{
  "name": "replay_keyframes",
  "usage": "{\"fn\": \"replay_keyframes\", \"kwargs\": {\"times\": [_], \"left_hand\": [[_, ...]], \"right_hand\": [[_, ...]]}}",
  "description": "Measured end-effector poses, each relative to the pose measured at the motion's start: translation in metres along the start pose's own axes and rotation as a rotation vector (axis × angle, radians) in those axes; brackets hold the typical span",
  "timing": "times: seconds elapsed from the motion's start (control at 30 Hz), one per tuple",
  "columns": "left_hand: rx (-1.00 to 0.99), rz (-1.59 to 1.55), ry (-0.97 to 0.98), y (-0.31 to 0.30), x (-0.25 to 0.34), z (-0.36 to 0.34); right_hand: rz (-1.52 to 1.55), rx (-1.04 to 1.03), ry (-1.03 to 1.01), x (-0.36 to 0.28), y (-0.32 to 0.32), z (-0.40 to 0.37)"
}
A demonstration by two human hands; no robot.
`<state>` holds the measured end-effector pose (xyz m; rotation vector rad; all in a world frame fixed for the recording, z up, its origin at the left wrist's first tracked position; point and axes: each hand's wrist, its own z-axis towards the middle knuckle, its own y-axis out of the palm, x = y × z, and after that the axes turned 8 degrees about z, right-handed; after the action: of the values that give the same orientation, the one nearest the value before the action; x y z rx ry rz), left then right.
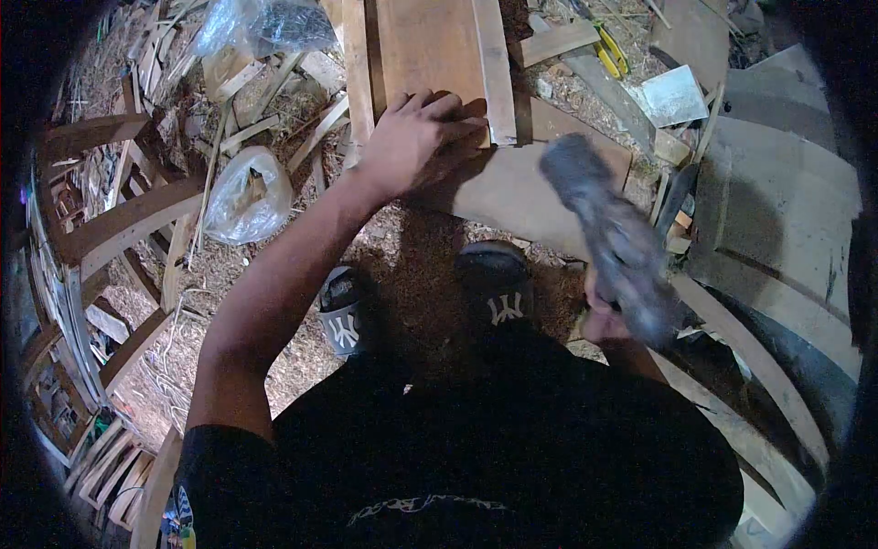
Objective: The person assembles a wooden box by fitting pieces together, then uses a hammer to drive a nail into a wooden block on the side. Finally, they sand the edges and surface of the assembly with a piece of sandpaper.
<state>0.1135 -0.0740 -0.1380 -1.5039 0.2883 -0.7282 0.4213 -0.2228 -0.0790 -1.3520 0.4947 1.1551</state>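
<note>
My left hand (422, 142) lies over the near end of a shallow wooden frame (494, 69). Its fingers are bent and grip the end piece; whether a nail or other small thing is between them is hidden. The frame has two pale side rails and a brown panel (425, 46) between them. It rests partly on a flat board (540, 188). My right hand (605, 316), lower right, is closed around a dark hammer (608, 215). The hammer is smeared by motion and raised, apart from the frame.
Curved wooden pieces (137, 220) stand at the left. A clear plastic bag (249, 197) lies among wood scraps and shavings. Yellow-handled pliers (610, 50) and a pale square block (672, 96) lie at the upper right. Large panels (768, 183) lean at the right. My sandalled feet are below.
</note>
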Motion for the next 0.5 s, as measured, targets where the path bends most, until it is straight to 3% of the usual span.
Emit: {"fn": "replay_keyframes", "kwargs": {"times": [0.03, 0.07, 0.13, 0.23, 0.27, 0.37, 0.47, 0.5], "left_hand": [[0.003, 0.001, 0.004, 0.000, -0.001, 0.001], [-0.006, -0.010, 0.013, 0.001, -0.003, 0.001], [-0.014, -0.020, 0.027, 0.003, -0.004, 0.001], [0.012, -0.004, 0.043, 0.005, -0.003, -0.004], [0.033, -0.009, 0.041, 0.005, -0.004, -0.002], [-0.005, -0.051, 0.014, 0.000, -0.002, 0.001], [-0.069, -0.068, -0.006, -0.005, -0.001, 0.001], [-0.070, -0.053, -0.001, -0.006, 0.000, 0.002]], "right_hand": [[0.044, -0.048, 0.090, 0.002, -0.001, -0.004], [-0.121, -0.061, 0.131, -0.009, 0.007, 0.016], [-0.026, -0.112, 0.310, -0.009, 0.010, 0.017], [-0.005, -0.094, 0.248, -0.018, 0.002, 0.015], [-0.120, -0.057, 0.126, -0.023, -0.003, 0.016], [0.116, 0.033, 0.273, -0.026, -0.010, 0.013], [1.286, 0.045, 0.405, 0.067, -0.030, -0.061], [0.668, 0.281, -0.009, 0.032, 0.012, -0.028]]}}
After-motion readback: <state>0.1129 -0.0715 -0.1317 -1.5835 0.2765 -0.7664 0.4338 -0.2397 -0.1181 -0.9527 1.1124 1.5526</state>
